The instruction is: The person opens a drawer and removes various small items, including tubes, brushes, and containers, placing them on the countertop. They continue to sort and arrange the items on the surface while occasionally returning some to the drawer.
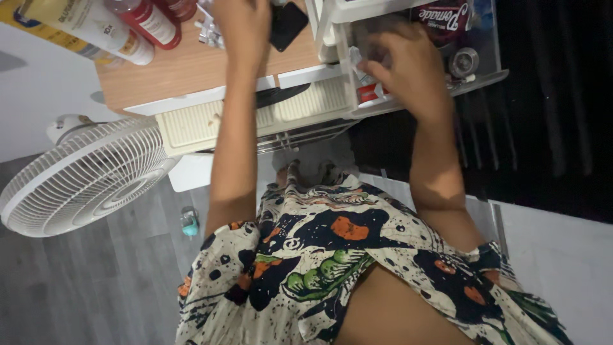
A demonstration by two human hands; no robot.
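Head view, looking down. A grey plank floor (96, 287) carries a white fan (83, 179) tilted at the left, with a small teal bottle (189, 222) lying near it. Above, a wooden counter (185, 67) holds lotion tubes (89, 25) and a red bottle (150, 22). At upper right, a clear plastic drawer (408, 70) stands pulled open. The right hand (408, 64) reaches into this drawer, fingers curled onto a small white packet (361, 73) at its left wall. The left hand (242, 29) rests on the counter beside a black phone (287, 25); whether its fingers are spread cannot be told.
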